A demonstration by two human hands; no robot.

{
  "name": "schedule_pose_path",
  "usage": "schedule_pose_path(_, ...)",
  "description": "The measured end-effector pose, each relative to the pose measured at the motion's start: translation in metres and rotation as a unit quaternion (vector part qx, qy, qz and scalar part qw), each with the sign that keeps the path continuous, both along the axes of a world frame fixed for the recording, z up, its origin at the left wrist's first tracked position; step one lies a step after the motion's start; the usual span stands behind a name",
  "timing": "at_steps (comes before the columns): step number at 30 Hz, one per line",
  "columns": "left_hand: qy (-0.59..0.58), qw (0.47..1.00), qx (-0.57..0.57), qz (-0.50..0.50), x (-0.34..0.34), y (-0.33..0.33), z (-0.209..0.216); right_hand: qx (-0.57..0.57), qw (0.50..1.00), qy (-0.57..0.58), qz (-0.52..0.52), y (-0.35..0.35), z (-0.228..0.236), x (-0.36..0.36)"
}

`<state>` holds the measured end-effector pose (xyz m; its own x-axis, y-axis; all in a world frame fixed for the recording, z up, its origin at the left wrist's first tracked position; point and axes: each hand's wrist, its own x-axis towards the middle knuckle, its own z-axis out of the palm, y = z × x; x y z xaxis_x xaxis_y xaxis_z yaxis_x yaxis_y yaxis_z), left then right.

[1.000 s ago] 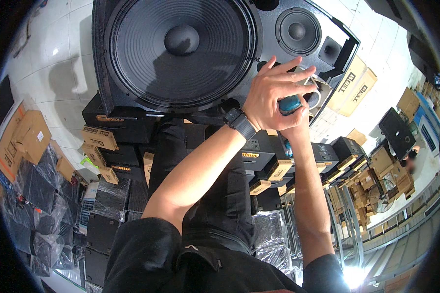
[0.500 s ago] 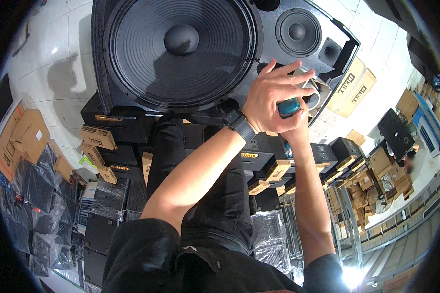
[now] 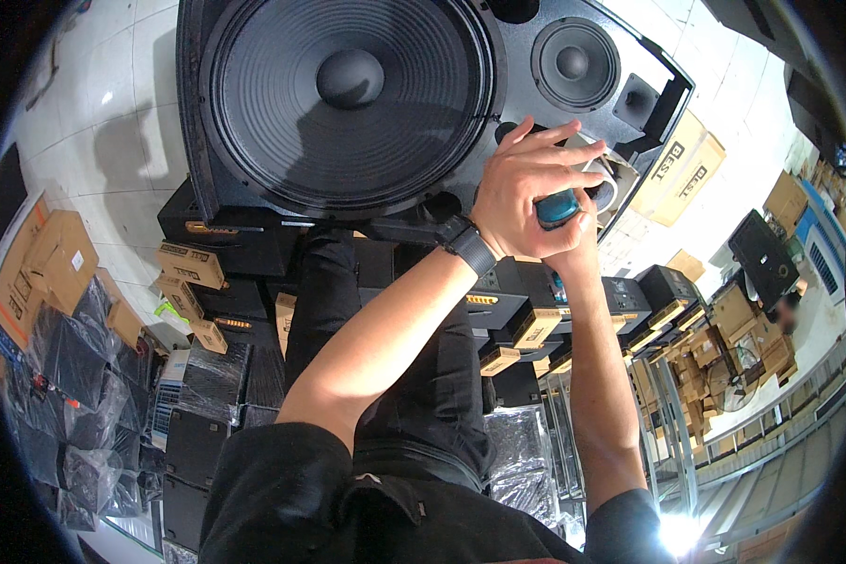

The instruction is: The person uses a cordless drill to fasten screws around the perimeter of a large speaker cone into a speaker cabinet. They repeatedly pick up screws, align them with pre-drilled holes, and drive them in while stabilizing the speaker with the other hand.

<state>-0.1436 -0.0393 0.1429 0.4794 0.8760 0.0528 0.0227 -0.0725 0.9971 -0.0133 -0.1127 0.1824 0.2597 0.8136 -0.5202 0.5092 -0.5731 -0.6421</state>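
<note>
Teal tool: right of the woofer; you see only its rounded end, the rest being covered by your left grip.
Right grip: mostly behind the left one; you cannot tell how its fingers lie.
Pale round part: right of the woofer, partly covered by your left fingertips; its kind is unclear.
Speaker cabinet: above the woofer, its far side is cut off by the picture's top edge.
Your legs: below the woofer, their far ends hidden by the cabinet.
Blurred patch: far right of the woofer, too smeared for you to identify.
</note>
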Motion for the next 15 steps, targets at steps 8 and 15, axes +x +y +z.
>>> schedule_pose_path(8, 0.004, 1.000, 0.008, 0.009, -0.0012, -0.0022, 0.0007, -0.047, 0.997, -0.027, 0.046, -0.0038, -0.0012, 0.0053)
schedule_pose_path(15, 0.009, 1.000, 0.014, 0.011, -0.0025, -0.0022, -0.0007, -0.037, 0.999, -0.018, 0.034, 0.0028, -0.0004, 0.0026)
